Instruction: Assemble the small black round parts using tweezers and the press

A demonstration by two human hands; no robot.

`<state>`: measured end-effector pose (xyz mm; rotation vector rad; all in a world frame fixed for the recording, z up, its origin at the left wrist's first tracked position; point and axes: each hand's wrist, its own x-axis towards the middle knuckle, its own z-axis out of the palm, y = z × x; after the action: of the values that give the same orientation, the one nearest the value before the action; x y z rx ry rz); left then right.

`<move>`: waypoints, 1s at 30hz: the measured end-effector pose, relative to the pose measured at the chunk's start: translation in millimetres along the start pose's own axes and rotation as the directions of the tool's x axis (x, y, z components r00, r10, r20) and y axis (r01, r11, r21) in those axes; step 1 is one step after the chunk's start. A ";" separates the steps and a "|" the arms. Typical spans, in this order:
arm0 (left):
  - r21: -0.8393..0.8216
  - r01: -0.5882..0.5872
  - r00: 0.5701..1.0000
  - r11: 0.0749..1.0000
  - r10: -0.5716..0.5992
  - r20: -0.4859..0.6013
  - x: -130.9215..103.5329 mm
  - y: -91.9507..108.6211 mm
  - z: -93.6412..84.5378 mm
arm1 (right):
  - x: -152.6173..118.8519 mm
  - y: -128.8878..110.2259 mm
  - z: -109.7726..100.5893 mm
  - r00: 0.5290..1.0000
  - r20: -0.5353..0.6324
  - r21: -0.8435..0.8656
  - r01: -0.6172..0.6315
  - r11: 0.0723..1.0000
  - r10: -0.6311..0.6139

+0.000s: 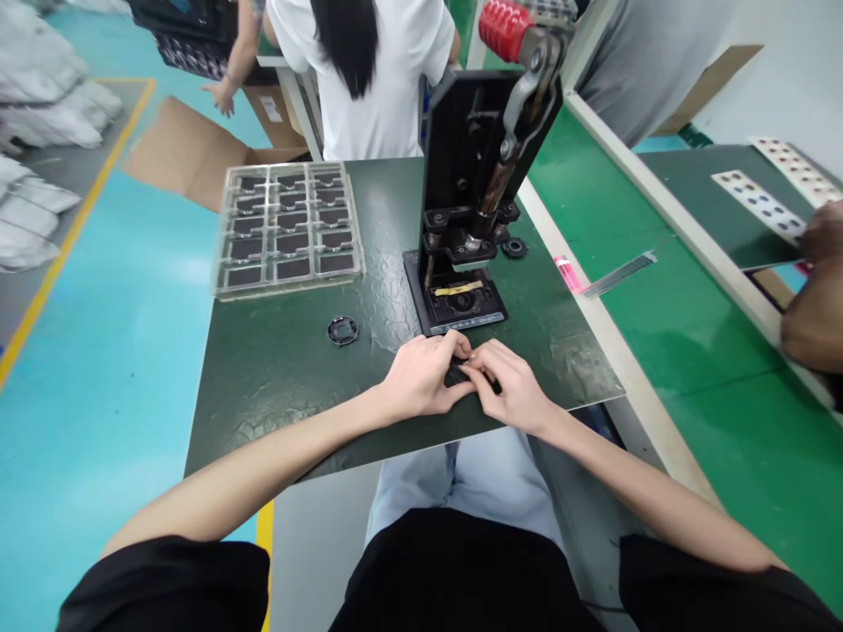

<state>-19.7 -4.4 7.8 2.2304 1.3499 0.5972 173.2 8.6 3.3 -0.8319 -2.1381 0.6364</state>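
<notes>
My left hand (425, 373) and my right hand (507, 379) meet near the front of the dark green table (277, 369). Between them is a small black part (454, 374), mostly covered by my fingers. The left fingers curl around its side, while the right thumb and forefinger pinch at it. Just beyond my hands stands a black hand press (454, 167) with a red-gripped lever (506, 31). In its base lies a black fixture (464, 301) with a yellow strip across it. A round black ring-shaped part (343, 330) rests on the table to the left.
A clear plastic tray (290, 279) of dark flat pieces sits at the back left. Another small black round part (515, 248) lies right of the press. Along the right runs a green conveyor belt (659, 307) with a pale rail. A person in white (369, 96) is ahead.
</notes>
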 end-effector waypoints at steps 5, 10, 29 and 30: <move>-0.038 -0.001 1.000 0.999 0.000 -0.024 -0.6 -0.1 0.5 | -5.3 7.3 -6.5 0.910 -0.289 0.291 -0.212 0.933 0.297; -0.034 -0.020 0.999 0.999 0.019 -0.039 -1.1 -1.3 2.5 | -14.0 1.7 -21.8 0.851 -0.394 0.284 -0.246 0.927 0.347; -0.369 0.156 0.860 0.916 -0.309 -0.405 8.2 -8.1 -3.7 | -14.6 -10.9 6.9 0.998 -0.013 -0.309 -0.067 0.949 0.066; -0.389 0.163 0.858 0.907 -0.325 -0.398 8.8 -8.8 -3.9 | -13.4 -9.0 7.9 0.998 -0.007 -0.318 -0.054 0.947 0.054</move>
<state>-24.4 7.7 6.8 1.6549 1.5770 1.2130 170.7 -8.5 -1.8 -1.0652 -2.2599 0.3203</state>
